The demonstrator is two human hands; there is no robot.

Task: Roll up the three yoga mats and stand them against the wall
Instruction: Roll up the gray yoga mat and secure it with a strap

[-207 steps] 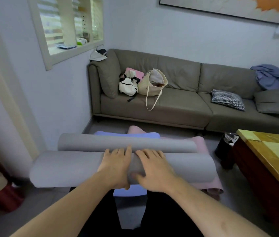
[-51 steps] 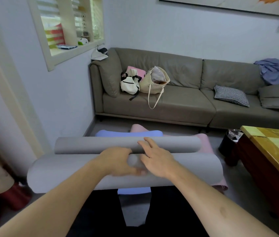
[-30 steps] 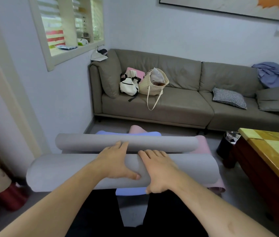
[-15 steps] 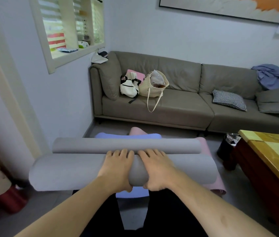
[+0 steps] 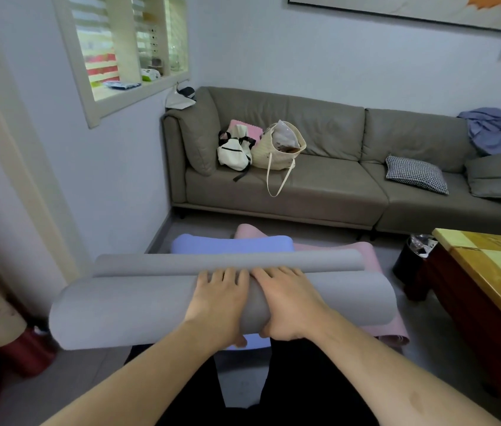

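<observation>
A grey yoga mat (image 5: 126,309) lies across the floor in front of me as a thick roll, with its far end curled up into a thinner ridge (image 5: 227,262). My left hand (image 5: 221,302) and my right hand (image 5: 286,302) rest side by side on the middle of the roll, palms down, fingers over its top and thumbs under its near side. Under the grey mat a blue yoga mat (image 5: 230,244) lies flat, and a pink yoga mat (image 5: 365,253) lies flat beneath and to the right of it.
A grey sofa (image 5: 319,186) with bags (image 5: 258,149) and cushions fills the far wall. A wooden table (image 5: 488,272) and a black bin (image 5: 412,256) stand at the right. The left wall (image 5: 104,179) with a window is close, red objects (image 5: 12,352) at its foot.
Both hands have worked the grey roll with repeated strokes, lifting and pressing again. Since half a second ago they sit a little nearer on the roll, thumbs tucked under its near side.
</observation>
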